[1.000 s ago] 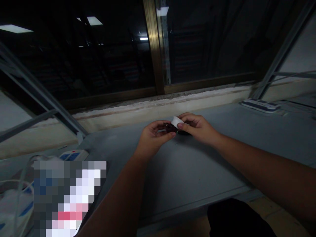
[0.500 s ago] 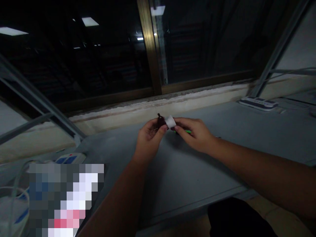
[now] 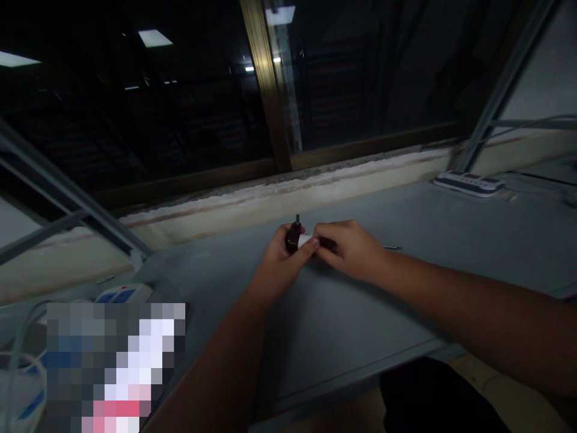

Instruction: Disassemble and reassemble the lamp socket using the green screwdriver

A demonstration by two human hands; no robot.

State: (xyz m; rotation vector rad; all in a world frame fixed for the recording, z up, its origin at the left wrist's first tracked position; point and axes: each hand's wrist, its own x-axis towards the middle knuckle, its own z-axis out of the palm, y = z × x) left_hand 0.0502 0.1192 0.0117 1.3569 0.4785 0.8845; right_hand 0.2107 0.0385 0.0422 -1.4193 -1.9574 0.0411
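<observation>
My left hand (image 3: 280, 261) is closed round a small dark part (image 3: 294, 235) with a short metal tip that sticks up. My right hand (image 3: 350, 249) pinches a small white piece (image 3: 306, 242) against that dark part, fingers pressed together. Both hands meet just above the grey table (image 3: 406, 300), near its middle. What the white piece is I cannot make out in the dim light. A thin dark item (image 3: 391, 248) lies on the table just behind my right wrist.
A white power strip (image 3: 469, 182) lies at the table's far right, another power strip (image 3: 124, 294) at the near left with white cables (image 3: 18, 361). A dark window with a brass frame (image 3: 265, 90) runs behind the sill. Metal frame struts (image 3: 67, 198) stand at both sides.
My hands have drawn closer together and dropped slightly. The dark part now stands upright in my left hand, and the white piece is pressed against it and partly covered by my fingers.
</observation>
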